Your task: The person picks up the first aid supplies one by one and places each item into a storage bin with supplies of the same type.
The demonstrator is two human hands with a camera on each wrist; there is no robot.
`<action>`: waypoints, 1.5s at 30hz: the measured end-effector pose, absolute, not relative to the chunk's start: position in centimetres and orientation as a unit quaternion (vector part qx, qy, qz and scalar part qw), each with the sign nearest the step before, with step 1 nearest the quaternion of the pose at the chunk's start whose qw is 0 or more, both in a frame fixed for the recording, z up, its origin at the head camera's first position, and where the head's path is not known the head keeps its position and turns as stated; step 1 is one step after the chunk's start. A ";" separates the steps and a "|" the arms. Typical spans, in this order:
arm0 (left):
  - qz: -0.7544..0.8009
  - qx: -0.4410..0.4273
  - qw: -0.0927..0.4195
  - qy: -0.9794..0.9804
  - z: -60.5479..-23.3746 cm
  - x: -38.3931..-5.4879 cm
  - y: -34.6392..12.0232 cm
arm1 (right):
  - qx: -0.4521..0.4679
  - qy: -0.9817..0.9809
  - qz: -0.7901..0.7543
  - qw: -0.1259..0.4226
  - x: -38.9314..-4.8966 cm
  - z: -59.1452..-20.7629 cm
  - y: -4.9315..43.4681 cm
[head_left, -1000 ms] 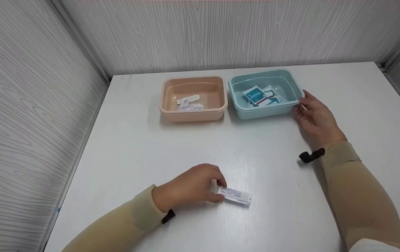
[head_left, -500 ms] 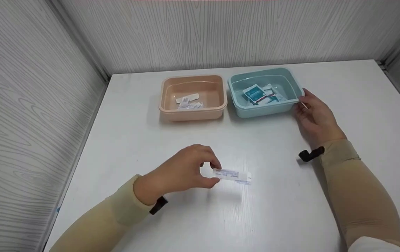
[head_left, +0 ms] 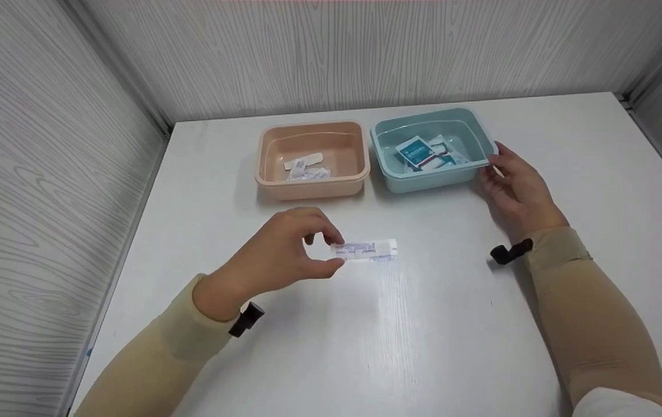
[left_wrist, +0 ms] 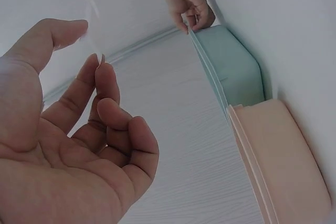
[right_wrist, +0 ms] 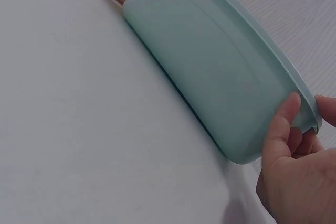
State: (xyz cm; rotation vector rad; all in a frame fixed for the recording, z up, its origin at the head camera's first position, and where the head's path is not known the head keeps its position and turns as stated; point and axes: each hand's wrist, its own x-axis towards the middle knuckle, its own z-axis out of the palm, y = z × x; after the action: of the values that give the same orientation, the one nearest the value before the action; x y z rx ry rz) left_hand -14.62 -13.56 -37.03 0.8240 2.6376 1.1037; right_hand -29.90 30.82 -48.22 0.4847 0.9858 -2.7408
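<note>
In the head view, my left hand (head_left: pixel 281 249) holds a wrapped adhesive bandage (head_left: pixel 365 250) by its left end, between thumb and fingertips. This flat white strip with purple print is raised above the table and points right. The left wrist view shows the strip nearly edge-on at the fingertips. My right hand (head_left: pixel 520 188) grips the near right corner of a teal plastic basin (head_left: pixel 435 180), thumb at the rim and fingers below it. Inside the basin lie several white and teal square packets (head_left: pixel 416 152).
Left of the teal basin stands a peach basin (head_left: pixel 313 190) with several white wrapped strips (head_left: pixel 304 162) in it. Both are near the back of the white table (head_left: pixel 435 324). Wood-grain panels (head_left: pixel 307 58) enclose the back and sides.
My left hand has lifted the wrapped adhesive bandage off the table and carried it forward and a little left, toward the basins. My right hand stays on the teal basin's corner.
</note>
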 end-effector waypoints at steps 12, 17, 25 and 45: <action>0.409 0.171 0.101 0.890 -38.1 -18.7 -15.4 | 0.164 0.351 -0.917 0.090 -29.9 -48.4 30.7; 0.412 0.149 0.080 0.895 -38.5 -20.7 -16.2 | 0.152 0.369 -0.913 0.089 -30.1 -48.4 30.7; 0.406 0.101 0.064 0.906 -39.2 -25.0 -17.2 | 0.165 0.366 -0.912 0.088 -30.1 -48.1 30.9; 0.357 -0.009 0.041 0.933 -41.4 -32.3 -18.4 | 0.168 0.370 -0.908 0.099 -30.1 -48.2 30.9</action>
State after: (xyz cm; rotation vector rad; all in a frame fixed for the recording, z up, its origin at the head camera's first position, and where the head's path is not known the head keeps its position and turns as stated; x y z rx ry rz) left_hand -32.32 -18.39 -41.42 -0.0277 2.8575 1.0915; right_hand -30.05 30.94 -48.16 0.4959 1.0959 -2.6873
